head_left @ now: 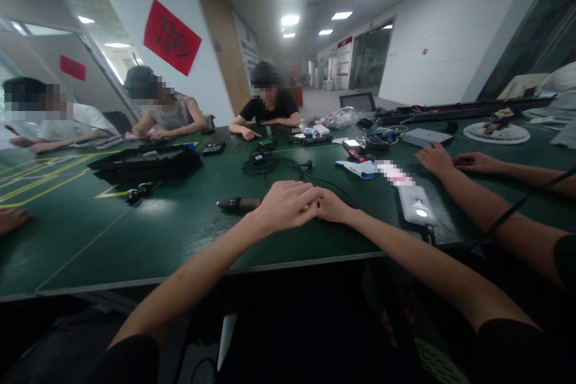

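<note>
My left hand (285,204) and my right hand (332,206) meet over the dark green table (180,228), fingers curled and pressed together. What they pinch between them is hidden. A dark cylindrical tool (238,203) lies just left of my left hand. A black cable (279,165) coils beyond my hands and runs under them.
A co-worker's two hands (454,160) rest at the right, near a white device (417,204) and a white and blue tool (357,167). A black case (146,162) lies at the left. Three people sit across the table. Small parts clutter the far side.
</note>
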